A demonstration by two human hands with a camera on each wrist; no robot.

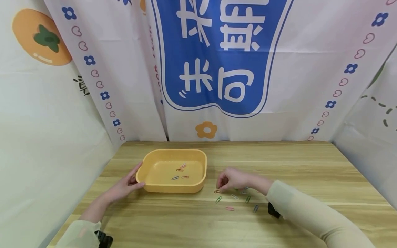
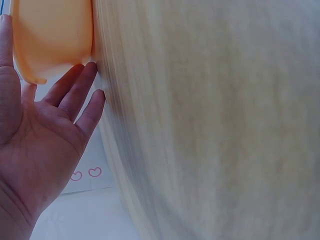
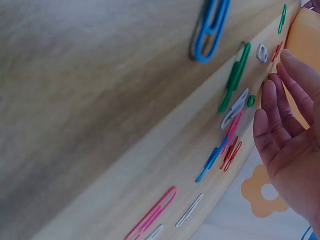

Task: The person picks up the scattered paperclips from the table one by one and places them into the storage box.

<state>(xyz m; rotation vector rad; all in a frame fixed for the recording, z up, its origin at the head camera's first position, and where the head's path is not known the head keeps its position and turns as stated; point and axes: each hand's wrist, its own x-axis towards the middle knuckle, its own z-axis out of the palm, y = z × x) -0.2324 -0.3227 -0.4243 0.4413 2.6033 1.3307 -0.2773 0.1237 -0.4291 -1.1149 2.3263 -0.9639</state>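
One yellow tray, shallow, rectangular with rounded corners, on the left part of a wooden table. Contains a small lot of paperclips, lying flat on the floor from the middle rightward: one blue clip toward the front; one light red clip just beside it; one dark red clip farther back; behind that, a pale pink group, too small for a sure count.

At the tray's left end, left hand: thumb at the front corner, fingers extended and apart, touching the outer wall.

Outside the tray, to its right, loose on the wood: one red clip near the front right corner, at the fingertips of the right hand. Thumb and forefinger bent close together there; cannot tell whether clamped on the clip or merely beside it.

Also loose, nearer the front: one green clip, one white clip, one pink clip, one second green clip, one second blue clip. Several more around the right wrist, partly hidden.
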